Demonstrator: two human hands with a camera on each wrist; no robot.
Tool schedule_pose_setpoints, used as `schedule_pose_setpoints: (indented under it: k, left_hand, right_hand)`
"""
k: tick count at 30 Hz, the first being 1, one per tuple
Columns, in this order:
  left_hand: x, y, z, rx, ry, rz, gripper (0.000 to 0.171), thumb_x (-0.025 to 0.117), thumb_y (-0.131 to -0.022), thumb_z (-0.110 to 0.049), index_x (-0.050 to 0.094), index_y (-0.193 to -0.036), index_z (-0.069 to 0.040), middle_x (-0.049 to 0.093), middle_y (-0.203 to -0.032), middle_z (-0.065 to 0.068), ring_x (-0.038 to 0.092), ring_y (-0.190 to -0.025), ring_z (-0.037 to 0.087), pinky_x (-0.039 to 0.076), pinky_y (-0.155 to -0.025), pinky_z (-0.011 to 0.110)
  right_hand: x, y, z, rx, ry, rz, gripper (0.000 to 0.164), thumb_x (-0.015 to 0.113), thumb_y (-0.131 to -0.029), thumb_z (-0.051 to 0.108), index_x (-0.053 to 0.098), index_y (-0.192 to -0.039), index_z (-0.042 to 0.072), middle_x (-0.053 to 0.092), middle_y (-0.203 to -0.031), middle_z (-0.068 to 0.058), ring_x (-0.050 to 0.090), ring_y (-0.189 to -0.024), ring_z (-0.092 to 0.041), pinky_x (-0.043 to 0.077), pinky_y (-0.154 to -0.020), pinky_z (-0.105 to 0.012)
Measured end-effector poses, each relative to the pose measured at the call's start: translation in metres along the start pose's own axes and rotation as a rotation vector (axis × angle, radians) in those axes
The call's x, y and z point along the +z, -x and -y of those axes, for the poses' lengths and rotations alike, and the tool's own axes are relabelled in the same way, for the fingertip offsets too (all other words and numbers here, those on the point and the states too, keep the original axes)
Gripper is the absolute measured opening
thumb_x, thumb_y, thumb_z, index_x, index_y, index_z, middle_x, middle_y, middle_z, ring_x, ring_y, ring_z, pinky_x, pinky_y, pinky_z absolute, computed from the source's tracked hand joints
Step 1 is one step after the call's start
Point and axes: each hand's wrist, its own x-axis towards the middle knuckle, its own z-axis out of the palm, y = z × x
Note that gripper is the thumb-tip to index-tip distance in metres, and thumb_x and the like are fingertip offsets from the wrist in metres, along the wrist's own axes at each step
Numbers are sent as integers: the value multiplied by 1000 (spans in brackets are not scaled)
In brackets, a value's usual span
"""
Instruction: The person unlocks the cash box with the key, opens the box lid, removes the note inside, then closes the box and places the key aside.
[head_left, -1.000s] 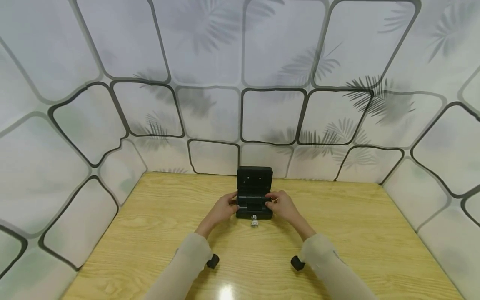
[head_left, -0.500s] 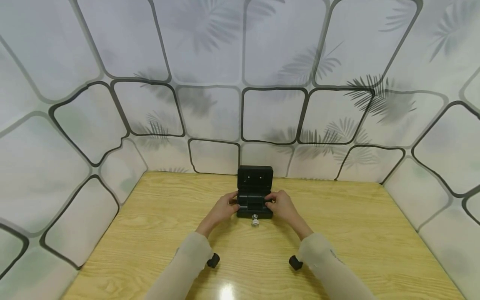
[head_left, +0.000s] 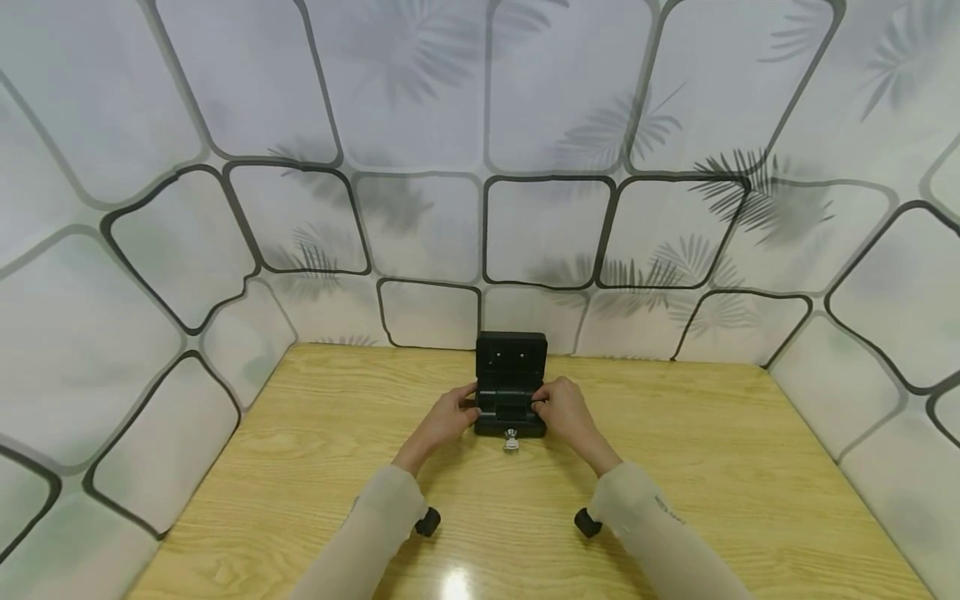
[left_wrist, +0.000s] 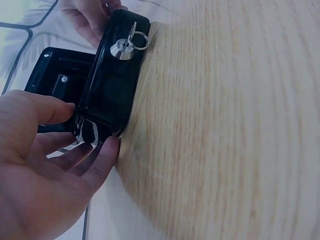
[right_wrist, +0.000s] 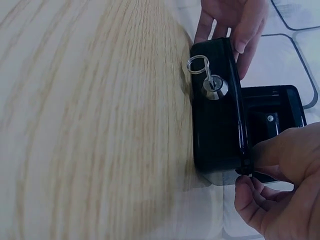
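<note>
A small black cash box (head_left: 512, 428) stands on the table with its lid (head_left: 512, 353) raised at the back. Black inner compartments (head_left: 512, 400) show between my hands. A key on a split ring (left_wrist: 140, 41) sits in the silver lock (left_wrist: 121, 51) on the front. My left hand (head_left: 448, 414) holds the box's left end, thumb at the top rim and fingers along the outer side. At the other end my right hand (head_left: 566, 412) pinches the rim, its thumb (right_wrist: 270, 151) reaching over the edge and its fingers curled below; the thumb's tip is partly hidden.
The box rests toward the back of a wood-grain table (head_left: 360, 383). A patterned fabric wall (head_left: 420, 225) rises behind it and along both sides. Black wrist-worn pieces (head_left: 428, 522) show below both sleeves.
My right hand's fingers have drawn in closer at the box's right rim, and the right forearm has shifted slightly inward. The left hand and the box stay nearly where they were.
</note>
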Motion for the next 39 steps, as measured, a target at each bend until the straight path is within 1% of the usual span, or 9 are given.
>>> schedule_pose_setpoints:
  k: [3, 7, 13, 16, 19, 23, 27, 34, 39]
  left_hand:
    - [-1, 2, -1, -6, 6, 4, 57, 55, -102, -3, 38, -155, 7, 49, -149, 30, 59, -126, 39, 56, -83, 37]
    - [-1, 4, -2, -7, 0, -2, 54, 50, -104, -3, 37, -155, 8, 48, -149, 32, 61, -122, 35, 55, -79, 34]
    - [0, 5, -5, -13, 29, -24, 49, 45, -107, -2, 38, -155, 7, 42, -155, 29, 57, -129, 38, 55, -90, 43]
    - [1, 2, -3, -11, 14, -19, 51, 48, -108, -5, 37, -156, 6, 41, -156, 28, 54, -132, 39, 55, -93, 43]
    - [3, 0, -1, -2, -4, -16, 54, 53, -105, -3, 37, -155, 9, 40, -156, 30, 51, -134, 43, 53, -100, 48]
    - [4, -2, 0, 8, -28, -22, 56, 59, -101, 1, 38, -153, 12, 39, -156, 31, 50, -135, 46, 46, -108, 52]
    - [3, -2, 0, 6, -34, -8, 58, 60, -101, 1, 37, -153, 11, 38, -156, 31, 49, -136, 46, 43, -111, 54]
    - [2, 0, -1, 9, -61, 32, 58, 57, -104, -1, 33, -155, 11, 33, -160, 30, 44, -140, 45, 40, -113, 54]
    - [1, 0, -1, 14, -89, 62, 59, 55, -105, -3, 30, -157, 10, 29, -162, 29, 40, -144, 44, 35, -116, 55]
  right_hand:
    - [-2, 1, 5, 23, 6, -6, 9, 74, -88, -6, 81, -89, -2, 77, -89, -13, 72, -88, -34, 60, -81, -49]
    - [-3, 1, 9, 39, 7, -18, 9, 73, -89, -5, 81, -89, -2, 77, -89, -13, 73, -88, -33, 61, -81, -48]
    - [-12, 2, 12, 68, 6, -16, 10, 70, -93, -3, 80, -95, -3, 76, -95, -16, 72, -90, -33, 61, -79, -46]
    - [-22, 4, 14, 86, 0, -5, 12, 68, -94, -3, 80, -98, -5, 76, -97, -18, 72, -82, -31, 61, -74, -43]
    - [-31, 6, 11, 107, -12, -1, 13, 68, -95, -3, 79, -100, -6, 76, -98, -19, 71, -78, -27, 60, -70, -41]
    - [-41, 11, 3, 114, -11, -11, 12, 69, -95, -1, 79, -100, -6, 76, -98, -20, 72, -82, -29, 61, -72, -42]
    - [-53, 17, -4, 98, 10, -22, 12, 70, -94, -1, 79, -99, -6, 76, -97, -20, 72, -84, -32, 61, -75, -45]
    - [-75, 28, -20, 105, -3, -14, 14, 68, -95, 0, 78, -102, -8, 75, -99, -22, 67, -71, -23, 58, -67, -41]
    - [-91, 35, -30, 114, 8, -31, 14, 69, -95, 1, 78, -102, -7, 74, -101, -23, 67, -72, -23, 56, -63, -39]
